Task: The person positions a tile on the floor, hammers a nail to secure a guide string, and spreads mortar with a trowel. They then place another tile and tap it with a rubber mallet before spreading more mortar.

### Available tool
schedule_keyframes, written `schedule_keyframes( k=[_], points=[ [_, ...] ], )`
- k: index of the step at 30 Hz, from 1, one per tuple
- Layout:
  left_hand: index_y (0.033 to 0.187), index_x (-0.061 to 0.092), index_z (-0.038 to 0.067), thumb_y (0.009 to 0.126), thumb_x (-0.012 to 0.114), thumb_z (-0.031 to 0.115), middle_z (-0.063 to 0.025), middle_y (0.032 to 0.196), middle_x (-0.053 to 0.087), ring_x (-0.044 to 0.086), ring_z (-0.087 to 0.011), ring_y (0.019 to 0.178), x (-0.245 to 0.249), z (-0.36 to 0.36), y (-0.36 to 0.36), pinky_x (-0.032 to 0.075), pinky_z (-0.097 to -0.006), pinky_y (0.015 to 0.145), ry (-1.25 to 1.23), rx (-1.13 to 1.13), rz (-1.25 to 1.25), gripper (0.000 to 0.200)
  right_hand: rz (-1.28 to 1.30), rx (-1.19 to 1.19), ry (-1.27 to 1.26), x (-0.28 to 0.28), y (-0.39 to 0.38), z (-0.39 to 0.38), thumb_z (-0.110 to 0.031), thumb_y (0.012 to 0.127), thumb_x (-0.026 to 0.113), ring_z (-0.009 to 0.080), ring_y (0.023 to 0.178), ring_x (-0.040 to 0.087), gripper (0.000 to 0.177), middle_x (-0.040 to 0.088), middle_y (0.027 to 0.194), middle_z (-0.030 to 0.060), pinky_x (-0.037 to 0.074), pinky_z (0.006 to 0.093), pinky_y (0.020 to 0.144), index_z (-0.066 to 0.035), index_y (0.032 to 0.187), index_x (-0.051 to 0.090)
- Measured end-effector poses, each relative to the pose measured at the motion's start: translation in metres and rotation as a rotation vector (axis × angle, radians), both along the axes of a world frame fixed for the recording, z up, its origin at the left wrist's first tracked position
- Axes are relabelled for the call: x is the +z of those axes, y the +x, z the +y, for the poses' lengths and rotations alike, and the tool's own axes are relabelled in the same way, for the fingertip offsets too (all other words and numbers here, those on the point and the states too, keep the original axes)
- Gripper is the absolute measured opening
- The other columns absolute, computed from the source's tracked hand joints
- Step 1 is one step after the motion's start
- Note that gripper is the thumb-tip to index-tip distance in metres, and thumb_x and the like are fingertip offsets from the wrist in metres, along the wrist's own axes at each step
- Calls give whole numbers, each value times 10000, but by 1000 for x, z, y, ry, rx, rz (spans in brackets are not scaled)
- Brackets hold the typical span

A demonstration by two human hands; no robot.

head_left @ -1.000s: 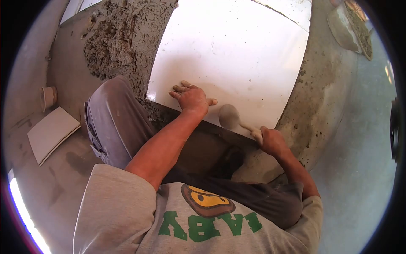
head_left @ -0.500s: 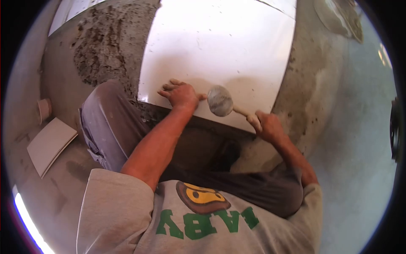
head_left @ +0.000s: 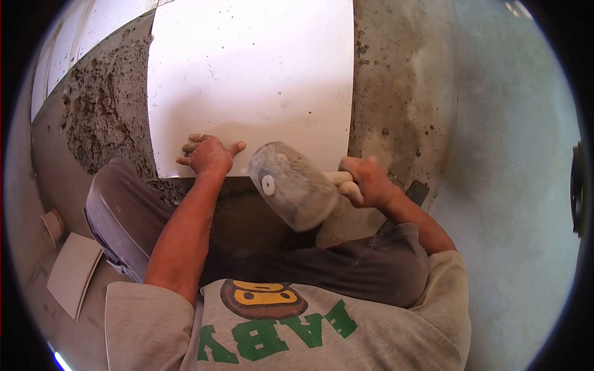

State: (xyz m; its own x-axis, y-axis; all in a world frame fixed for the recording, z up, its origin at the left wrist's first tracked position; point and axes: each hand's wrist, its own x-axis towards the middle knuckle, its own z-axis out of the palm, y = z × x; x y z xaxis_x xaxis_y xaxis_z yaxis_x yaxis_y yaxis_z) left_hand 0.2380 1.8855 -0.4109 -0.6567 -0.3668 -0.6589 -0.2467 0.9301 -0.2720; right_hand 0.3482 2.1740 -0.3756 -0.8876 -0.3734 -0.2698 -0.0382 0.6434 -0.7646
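A large white tile (head_left: 260,74) lies on the floor in front of me. My left hand (head_left: 210,153) rests on the tile near its front left corner, fingers spread and holding nothing. With my right hand (head_left: 366,180) I grip the short handle of a rubber mallet (head_left: 297,188). The mallet's grey head is raised above the tile's front edge, and a round pale disc shows on its side. My fingers wrap round the handle just right of the head.
Rough wet mortar (head_left: 111,117) spreads left of the tile. Further white tiles (head_left: 93,31) lie at the upper left. A small stack of tiles (head_left: 75,272) and a reddish cup-like object (head_left: 52,226) sit by my left knee. Bare gritty floor (head_left: 402,93) runs along the right.
The mallet has come up off the tile toward me, its head now turned and larger in view. My left hand stays on the tile. The whole view has shifted to the right.
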Motion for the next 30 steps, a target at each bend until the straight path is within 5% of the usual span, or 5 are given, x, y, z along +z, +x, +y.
schedule_keyframes(
  k=[3, 16, 18, 20, 30],
  points=[
    [1337, 187, -210, 675, 681, 647, -377, 1315, 370, 314, -464, 1285, -6, -4, 4, 176, -615, 1049, 8, -8, 5, 1190, -227, -17, 327, -29, 17, -11, -520, 880, 489, 419, 679, 582, 522, 587, 680, 201, 461, 486, 618, -11, 774, 530],
    [1312, 215, -223, 655, 685, 667, -340, 1222, 482, 408, -434, 1217, -19, -12, 9, 242, -575, 1028, 17, -71, 66, 1202, -162, -573, -593, 20, 28, 12, -379, 940, 473, 288, 550, 485, 391, 516, 614, 139, 406, 364, 538, -40, 750, 522],
    [1310, 222, -223, 657, 682, 667, -341, 1226, 478, 420, -430, 1208, -18, -10, 7, 252, -574, 1023, 5, -85, 74, 1197, -54, -508, -328, -25, 53, -9, -479, 942, 424, 245, 594, 575, 479, 517, 592, 128, 436, 387, 543, -27, 832, 537],
    [1307, 228, -224, 658, 676, 670, -342, 1238, 471, 438, -421, 1198, -14, -9, 7, 280, -570, 1009, -9, -88, 41, 1192, -291, -415, -65, -69, 74, -31, -500, 936, 415, 333, 643, 601, 497, 572, 660, 175, 446, 421, 578, -30, 864, 557],
    [1340, 210, -187, 724, 653, 605, -308, 1240, 491, 468, -387, 1193, -37, -28, 5, 310, -553, 1005, -61, -150, -50, 1097, -118, -382, -340, -18, 59, -18, -503, 907, 469, 404, 695, 597, 493, 608, 718, 194, 469, 459, 617, -29, 818, 571]
  ],
)
